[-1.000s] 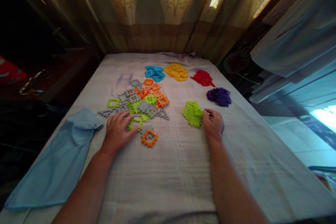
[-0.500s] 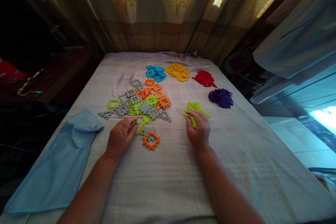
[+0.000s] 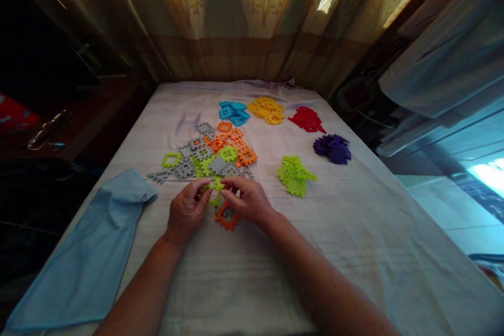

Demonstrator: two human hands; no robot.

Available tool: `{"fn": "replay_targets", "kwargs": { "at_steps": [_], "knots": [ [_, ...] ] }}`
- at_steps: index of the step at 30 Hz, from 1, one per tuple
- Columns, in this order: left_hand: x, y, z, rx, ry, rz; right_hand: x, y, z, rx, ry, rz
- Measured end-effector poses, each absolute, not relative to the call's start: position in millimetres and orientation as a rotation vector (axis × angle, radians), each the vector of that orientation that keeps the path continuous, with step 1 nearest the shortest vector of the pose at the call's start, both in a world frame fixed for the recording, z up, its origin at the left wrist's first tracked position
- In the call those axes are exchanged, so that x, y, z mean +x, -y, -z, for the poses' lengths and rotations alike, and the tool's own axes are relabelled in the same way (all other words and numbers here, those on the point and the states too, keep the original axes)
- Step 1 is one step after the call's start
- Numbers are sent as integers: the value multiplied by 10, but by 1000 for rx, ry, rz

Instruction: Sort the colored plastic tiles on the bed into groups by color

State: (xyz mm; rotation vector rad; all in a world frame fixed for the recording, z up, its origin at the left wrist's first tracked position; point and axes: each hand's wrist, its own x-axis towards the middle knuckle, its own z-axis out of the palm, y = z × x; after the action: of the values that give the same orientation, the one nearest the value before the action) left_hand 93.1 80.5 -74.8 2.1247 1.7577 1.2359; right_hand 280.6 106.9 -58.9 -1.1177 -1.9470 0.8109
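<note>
Lime green interlocking tiles [image 3: 216, 185] are pinched between my two hands at the near edge of a mixed pile. My left hand [image 3: 188, 211] grips them from the left with thumb and fingers. From the right, my right hand [image 3: 248, 200] has its thumb and fingertips closed on a green tile too; how many tiles are held I cannot tell. Just under my right fingers lies an orange frame tile [image 3: 220, 219], partly covered, with grey showing inside it. Beyond my hands are grey tiles [image 3: 184, 169], orange tiles [image 3: 246, 155] and more green ones, overlapping.
Sorted heaps curve round the far and right side: blue [image 3: 233, 112], yellow [image 3: 266, 110], red [image 3: 307, 119], purple [image 3: 333, 148] and lime green [image 3: 294, 176]. A light blue cloth [image 3: 90, 252] covers the left edge of the sheeted surface [image 3: 236, 294]. Curtains [image 3: 220, 37] hang behind.
My right hand has left the green heap on the right and moved left to meet my left hand at the green tiles. The green heap lies uncovered now.
</note>
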Motion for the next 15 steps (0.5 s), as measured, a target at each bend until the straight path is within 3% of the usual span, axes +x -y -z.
{"fn": "replay_targets", "kwargs": {
  "at_steps": [7, 15],
  "knots": [
    [955, -808, 732, 1986, -1689, -1206, 2927, -1201, 498, -1157, 1884, -805],
    [943, -838, 748, 1953, -1742, -1208, 4122, -1669, 372, -1646, 1442, -564]
  ]
}}
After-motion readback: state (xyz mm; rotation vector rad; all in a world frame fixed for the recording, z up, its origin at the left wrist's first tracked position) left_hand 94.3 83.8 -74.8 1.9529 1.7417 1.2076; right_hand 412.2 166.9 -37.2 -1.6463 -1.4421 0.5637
